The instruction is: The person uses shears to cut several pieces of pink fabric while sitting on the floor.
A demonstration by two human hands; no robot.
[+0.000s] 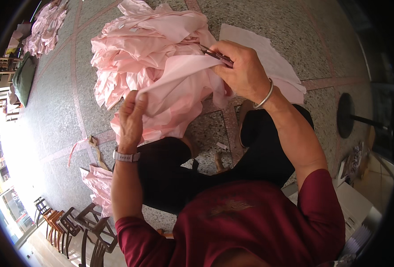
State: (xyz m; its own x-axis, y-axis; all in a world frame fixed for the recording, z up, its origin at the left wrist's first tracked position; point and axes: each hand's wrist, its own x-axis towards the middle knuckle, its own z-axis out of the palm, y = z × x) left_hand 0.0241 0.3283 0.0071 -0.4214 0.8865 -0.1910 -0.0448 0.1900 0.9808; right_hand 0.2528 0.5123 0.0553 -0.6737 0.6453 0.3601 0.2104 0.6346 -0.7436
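Note:
My left hand [132, 115] pinches one end of a light pink cloth piece [177, 73] between thumb and fingers. The cloth is stretched up and right to my right hand [238, 68], which grips its other end together with a small pair of dark thread snips [218, 56]. The snips' blades point up and left, over a large heap of crumpled pink fabric [143, 43] on the floor. Behind my right hand, a flat pink cloth [273, 63] lies on the floor.
Another pink fabric pile [46, 28] lies at the upper left, and a smaller one [100, 187] beside my left forearm. Wooden chairs [96, 227] stand at the lower left. At the right is a round black base with a pole [345, 115]. A tan strap [96, 150] lies on the speckled floor.

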